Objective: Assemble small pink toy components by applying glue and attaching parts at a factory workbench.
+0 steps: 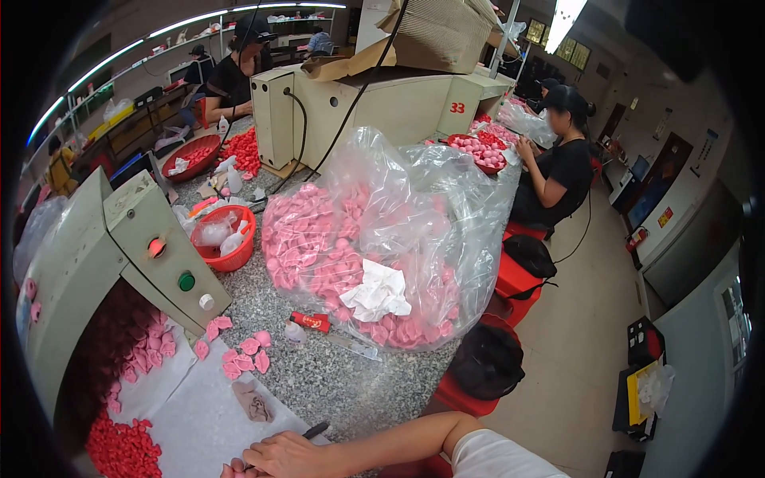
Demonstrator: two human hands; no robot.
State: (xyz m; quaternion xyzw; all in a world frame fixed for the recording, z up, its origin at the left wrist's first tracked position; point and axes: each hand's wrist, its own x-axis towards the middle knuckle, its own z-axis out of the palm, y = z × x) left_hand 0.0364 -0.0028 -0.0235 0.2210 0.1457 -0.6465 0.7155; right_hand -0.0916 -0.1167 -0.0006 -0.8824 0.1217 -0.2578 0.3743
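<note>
My right hand (288, 454) is at the lower edge, its fingers closed round a slim tool with a dark handle (316, 430) that sticks out behind the hand. Beside its fingertips a bit of skin tone, perhaps my left hand (233, 470), shows at the frame's edge; its fingers are mostly cut off. White paper (199, 414) lies under the hands. On it are a crumpled brownish cloth (253, 401), loose pink moulded pieces (247, 357) and a heap of small red pieces (123, 448). More pink pieces (151, 350) sit in the opening of a grey-green machine (163, 239) with buttons.
A big clear bag (382, 207) of pink pieces fills the counter's middle, white tissue (378, 291) on it. A red basket (227, 239), a small bottle (295, 331) and a red packet (311, 321) are nearby. Red stools (518, 271) line the right side; co-workers (562, 151) sit beyond.
</note>
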